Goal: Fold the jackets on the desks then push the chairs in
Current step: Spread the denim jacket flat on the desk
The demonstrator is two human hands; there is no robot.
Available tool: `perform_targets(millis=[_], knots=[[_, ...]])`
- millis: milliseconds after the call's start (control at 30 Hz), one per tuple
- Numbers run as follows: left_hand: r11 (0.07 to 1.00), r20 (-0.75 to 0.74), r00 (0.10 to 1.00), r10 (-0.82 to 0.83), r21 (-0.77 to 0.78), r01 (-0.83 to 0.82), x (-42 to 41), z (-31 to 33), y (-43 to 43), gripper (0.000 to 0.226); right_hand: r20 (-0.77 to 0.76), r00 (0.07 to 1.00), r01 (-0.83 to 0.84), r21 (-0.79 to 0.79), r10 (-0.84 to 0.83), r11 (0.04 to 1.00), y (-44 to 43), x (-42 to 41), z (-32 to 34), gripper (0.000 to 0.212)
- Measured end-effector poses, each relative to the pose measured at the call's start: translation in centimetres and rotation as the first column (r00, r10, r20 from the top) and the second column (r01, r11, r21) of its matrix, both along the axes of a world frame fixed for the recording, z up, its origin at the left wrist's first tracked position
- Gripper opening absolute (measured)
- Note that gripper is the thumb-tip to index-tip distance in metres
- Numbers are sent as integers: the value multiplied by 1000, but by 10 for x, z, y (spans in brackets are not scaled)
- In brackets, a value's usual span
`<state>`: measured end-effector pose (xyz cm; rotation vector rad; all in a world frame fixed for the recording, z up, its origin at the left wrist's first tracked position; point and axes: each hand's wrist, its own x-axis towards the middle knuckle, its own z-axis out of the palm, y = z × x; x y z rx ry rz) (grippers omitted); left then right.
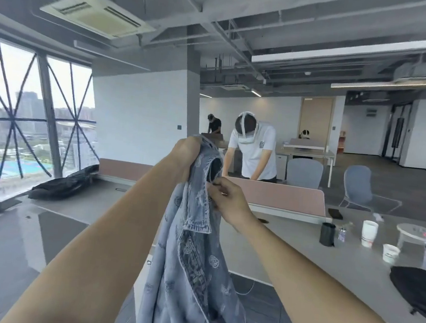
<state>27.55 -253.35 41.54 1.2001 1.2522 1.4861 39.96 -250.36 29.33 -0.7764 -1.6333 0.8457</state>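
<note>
Holding up a pale blue denim jacket [191, 263] in mid-air, in front of the grey table [290, 236] and clear of its top. Gripped at its topmost bunch of cloth by the left hand [185, 156], with fingers curled round the fabric and the arm stretched forward. Pinched lower down, at the edge just beside the collar flap, by the right hand [231, 202], with thumb and fingertips closed on the seam. Hanging below both hands in loose vertical folds, with the lapel turned outward and the hem cut off by the bottom of the view.

Lying at the far left end of the table, near the window: a crumpled black jacket [61, 185]. Lying at the near right edge: a dark bundle [418, 288], garment or bag not discernible. Standing on the right half of the table, each apart from the others: a black cup [327, 234], a tall white cup [369, 233] and a shorter white cup [390, 253]. Lying flat near the pink divider panel [276, 196]: a dark phone [335, 213].

Beyond the divider: a person in a white shirt [255, 152] bent over the next table, with a grey-blue chair [304, 172] just beside and a second chair [358, 185] further right, in open floor.
</note>
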Motion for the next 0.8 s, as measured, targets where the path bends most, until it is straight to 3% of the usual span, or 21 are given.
perform_targets(millis=[167,300,433,500,567,667,800], knots=[[999,-38,999,5,-51,-7,-17,-14,-1,22,360,926,97,70,-116,993,12,8,-10,16],[997,-50,998,-43,-72,40,-19,-23,-5,26,309,951,24,-61,-4,998,8,5,-23,27],[990,-101,988,-116,-93,107,-17,-31,-4,31,286,942,166,48,-173,985,12,3,-19,20],[991,-108,988,-109,-91,99,-17,-34,-1,29,331,932,138,40,-144,990,12,1,-19,5],[992,-108,990,-94,-93,85,-17,-37,2,29,367,923,124,-3,-114,992,8,-1,-21,27],[986,-115,987,-111,-134,96,-17,-40,5,29,295,928,220,54,-226,974,11,4,-22,18],[986,-154,988,-20,-164,-6,-26,-42,10,28,140,961,252,-95,-237,963,13,32,-9,15]])
